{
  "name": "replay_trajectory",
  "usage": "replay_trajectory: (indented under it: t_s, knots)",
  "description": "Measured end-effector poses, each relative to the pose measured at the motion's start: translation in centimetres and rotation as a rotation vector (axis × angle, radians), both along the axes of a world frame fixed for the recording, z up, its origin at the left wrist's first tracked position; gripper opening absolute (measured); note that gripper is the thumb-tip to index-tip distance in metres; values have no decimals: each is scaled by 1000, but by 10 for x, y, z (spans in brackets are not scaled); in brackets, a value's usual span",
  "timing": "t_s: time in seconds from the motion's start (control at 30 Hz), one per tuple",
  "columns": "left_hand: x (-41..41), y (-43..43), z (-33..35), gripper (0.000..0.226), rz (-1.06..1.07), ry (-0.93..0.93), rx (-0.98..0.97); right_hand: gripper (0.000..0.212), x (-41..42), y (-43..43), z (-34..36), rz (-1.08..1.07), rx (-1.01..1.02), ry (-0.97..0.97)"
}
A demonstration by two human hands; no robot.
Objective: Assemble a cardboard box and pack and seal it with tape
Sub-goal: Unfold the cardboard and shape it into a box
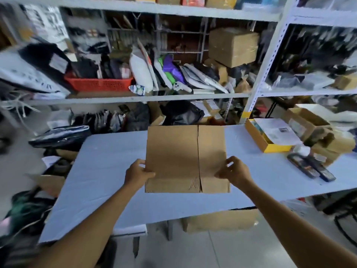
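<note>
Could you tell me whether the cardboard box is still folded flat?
Yes, flat: the box shows one creased face, held by the left hand and right hand.

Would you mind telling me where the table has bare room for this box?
Bare table lies left of the cardboard box, up to the left hand. The right end is crowded by the yellow box and black tools.

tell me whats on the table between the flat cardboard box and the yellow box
Nothing: in the head view, bare table runs from the flattened cardboard box to the yellow box.
</note>
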State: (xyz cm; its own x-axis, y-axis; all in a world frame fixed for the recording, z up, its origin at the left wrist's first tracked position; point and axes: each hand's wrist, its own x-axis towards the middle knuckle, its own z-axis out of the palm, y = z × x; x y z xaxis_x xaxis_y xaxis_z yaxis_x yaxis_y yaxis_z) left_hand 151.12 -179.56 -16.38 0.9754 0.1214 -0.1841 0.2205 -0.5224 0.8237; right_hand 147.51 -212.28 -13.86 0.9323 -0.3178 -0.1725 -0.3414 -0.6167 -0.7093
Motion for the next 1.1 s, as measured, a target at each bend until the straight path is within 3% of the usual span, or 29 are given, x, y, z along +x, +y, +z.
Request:
replay_trajectory:
  t_s: [0.4, 0.5, 0.8, 1.1]
  knots:
    - [109, 21, -22, 34, 136, 9, -100, 56, 158, 16, -23, 133, -48, 65]
    - [116, 26, -26, 43, 156, 32, -104, 55, 180, 22, -31, 172, -31, 98]
    - [146, 14, -29, 35, 284, 64, -113, 60, 230, 16, -51, 275, -15, 94]
    - [156, 5, -33, 41, 334, 44, -149, 100, 253, 27, -65, 258, 117, 134]
